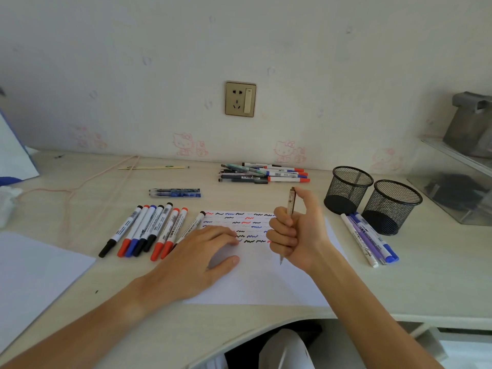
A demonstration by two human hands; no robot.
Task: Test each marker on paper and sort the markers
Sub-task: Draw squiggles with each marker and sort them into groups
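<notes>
Mid-test step: left hand [197,258] spread flat pinning the white scribble-covered paper sheet [255,278], right hand [294,230] fist-gripping a slim translucent brown pen [290,206] upright above the sheet's right side, thumb near its top; next, probably bring tip to paper.

The test sheet [255,278] is lying on the worktop [399,283], near its front edge, and everything else is sitting around it. Left of the sheet, a row of capped markers [149,230] is lying side by side, the nearest one touching the sheet's left edge. Behind the sheet, against the wall, a heap of pens and markers [263,173] is resting. Behind and left of the sheet, a small packet of pens [174,192] is lying. Right of the sheet, a few markers [370,239] are lying together, with two mesh cups [372,198] standing just behind them. Far left of the sheet, another sheet [34,275] is lying.
</notes>
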